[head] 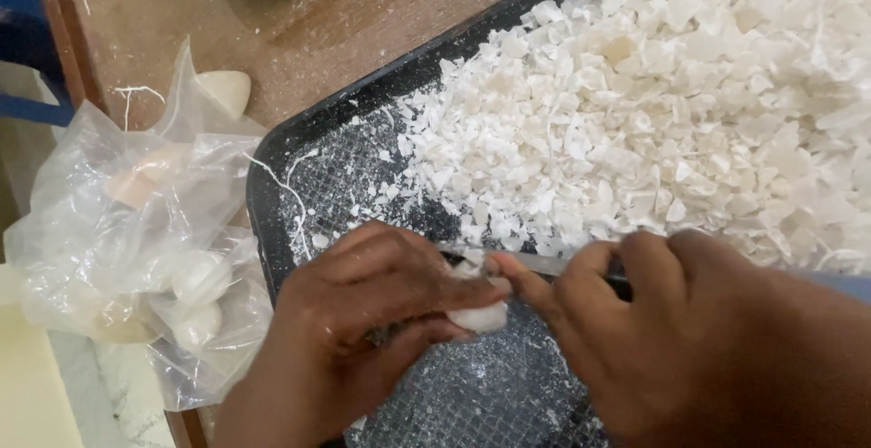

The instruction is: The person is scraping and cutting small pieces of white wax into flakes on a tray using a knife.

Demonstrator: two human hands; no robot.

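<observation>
Both hands meet over the black tray [272, 194]: left hand [363, 321] curled around a white chunk [481, 316], right hand [671, 339] clenching a mostly hidden knife [544, 265].

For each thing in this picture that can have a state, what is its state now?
Left hand: closed around a small white piece.
Right hand: gripping a knife, blade against the piece.
Black tray: partly covered by a heap of white chips; the near part holds only crumbs.
Plastic bag: crumpled, with pale pieces inside.
Pale piece on the wooden table: whole, outside the bag.
</observation>
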